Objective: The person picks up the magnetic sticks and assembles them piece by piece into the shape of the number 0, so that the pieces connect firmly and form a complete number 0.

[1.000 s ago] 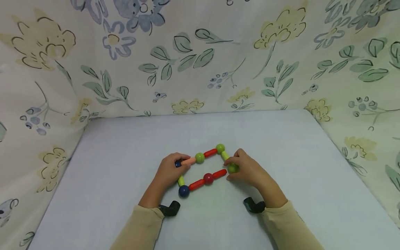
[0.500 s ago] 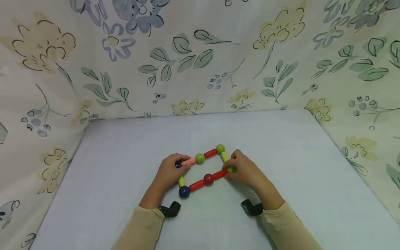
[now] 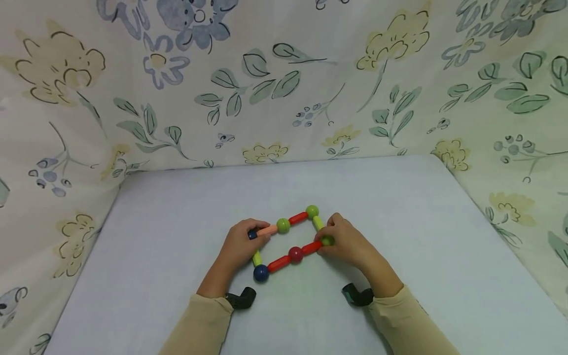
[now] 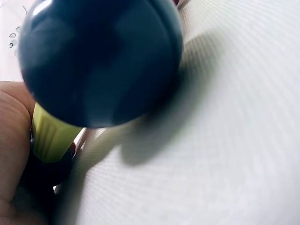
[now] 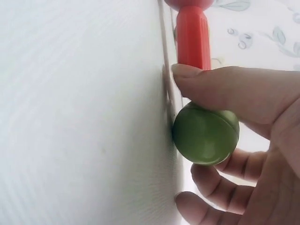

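Rod-and-ball frame (image 3: 288,241) lies flat mid-desk (image 3: 399,207) and looks like a closed four-sided loop, so the build seems nearly done. Right hand (image 3: 350,244) pinches the green ball (image 5: 206,133) at the right corner against the red rod (image 5: 192,40); left hand (image 3: 239,246) grips the left corner by the dark blue ball (image 3: 261,272). Probably only seating that last joint and letting go remains.

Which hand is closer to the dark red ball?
Right. The right hand holds the green ball one red stick from the dark red ball; the left hand grips the frame's far corner.
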Tool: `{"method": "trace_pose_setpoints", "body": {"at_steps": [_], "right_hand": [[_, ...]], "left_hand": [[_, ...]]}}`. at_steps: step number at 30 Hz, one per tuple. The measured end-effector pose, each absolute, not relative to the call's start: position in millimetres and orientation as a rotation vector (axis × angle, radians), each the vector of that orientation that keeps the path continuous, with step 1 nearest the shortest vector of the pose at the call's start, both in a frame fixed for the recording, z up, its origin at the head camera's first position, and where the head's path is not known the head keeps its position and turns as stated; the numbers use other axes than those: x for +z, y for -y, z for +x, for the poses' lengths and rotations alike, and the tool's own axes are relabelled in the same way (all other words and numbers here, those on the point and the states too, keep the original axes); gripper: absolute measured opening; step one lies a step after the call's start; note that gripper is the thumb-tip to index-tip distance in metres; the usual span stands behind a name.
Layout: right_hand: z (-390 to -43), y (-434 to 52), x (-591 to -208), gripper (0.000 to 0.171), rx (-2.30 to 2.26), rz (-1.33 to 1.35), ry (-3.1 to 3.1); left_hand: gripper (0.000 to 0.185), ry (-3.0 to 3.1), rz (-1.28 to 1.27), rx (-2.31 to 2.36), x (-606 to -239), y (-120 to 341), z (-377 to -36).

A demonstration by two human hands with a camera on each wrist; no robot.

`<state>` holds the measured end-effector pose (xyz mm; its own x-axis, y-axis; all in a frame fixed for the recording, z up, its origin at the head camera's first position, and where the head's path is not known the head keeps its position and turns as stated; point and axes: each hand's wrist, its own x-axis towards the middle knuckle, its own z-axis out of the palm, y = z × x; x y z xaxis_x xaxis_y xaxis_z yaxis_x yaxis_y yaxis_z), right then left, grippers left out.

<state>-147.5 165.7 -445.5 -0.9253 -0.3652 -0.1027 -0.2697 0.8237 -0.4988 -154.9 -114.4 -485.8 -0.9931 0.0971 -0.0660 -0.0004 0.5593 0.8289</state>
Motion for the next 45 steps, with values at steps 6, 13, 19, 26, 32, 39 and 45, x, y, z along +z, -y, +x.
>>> {"method": "trace_pose_setpoints", "body": {"at_steps": [6,13,19,26,32,39,45], "right_hand": [[-149.3,-169.9,-445.1,0.022,-0.760,-0.449,-2.760],[-153.2,-177.1,-443.3,0.037,-0.805,-0.454,-2.712],[-157.5,-183.1,-441.0,0.045,-0.834,-0.290,-2.765],[-156.8,-183.5,-440.4,0.024,-0.862,-0.174,-2.856],[-149.8,-168.3,-445.3,0.024,-1.022,-0.377,-2.634],[-148.1,-154.9,-447.9,0.047,-1.051,-0.430,-2.593],[-159.5,-144.5,-450.8,0.048,-1.083,-0.419,-2.584]], "left_hand": [[0.023,-2.688,0.084,1.424,-487.1,114.7,-155.0],[0.023,-2.697,0.084,1.422,-488.0,114.5,-155.2],[0.023,-2.689,0.141,1.431,-486.7,114.6,-155.1],[0.028,-2.679,0.149,1.428,-483.4,113.0,-152.5],[0.022,-2.653,0.133,1.460,-485.1,114.0,-151.1],[0.031,-2.619,0.194,1.538,-487.5,115.8,-152.2],[0.030,-2.720,0.331,1.519,-489.6,116.2,-152.5]]}}
